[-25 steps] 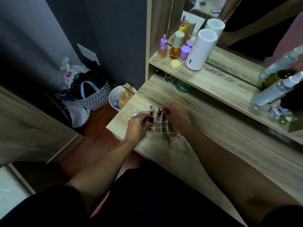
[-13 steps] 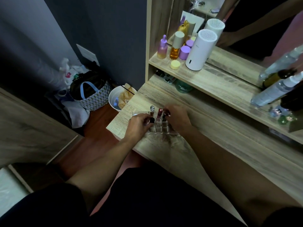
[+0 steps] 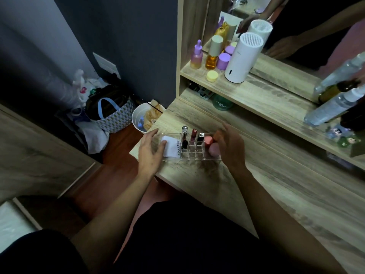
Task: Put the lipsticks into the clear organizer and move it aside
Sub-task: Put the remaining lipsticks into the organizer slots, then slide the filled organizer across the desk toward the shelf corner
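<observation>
A clear organizer (image 3: 194, 156) sits near the left front corner of the wooden vanity top (image 3: 276, 184). Three lipsticks stand upright in its middle slots: a clear-capped one (image 3: 184, 134), a dark red one (image 3: 193, 134) and a silver-topped one (image 3: 200, 137). A white tube (image 3: 171, 146) lies in its left section and pink sponges (image 3: 211, 146) fill the right. My left hand (image 3: 150, 151) is at the organizer's left end, fingers spread, fingertips on the white tube. My right hand (image 3: 230, 147) is at the right end, fingers spread beside the sponges. Neither hand grips anything.
A raised shelf (image 3: 256, 95) behind holds bottles, purple jars and a white cylinder (image 3: 244, 58), with a mirror above it. Spray bottles (image 3: 333, 105) stand at the right. Left of the vanity, on the floor, are a white bin (image 3: 141, 117) and a patterned bag (image 3: 114, 115).
Both hands were closed in over the organizer's middle slots. They have drawn apart to its two ends and spread their fingers, uncovering the white tube and the sponges.
</observation>
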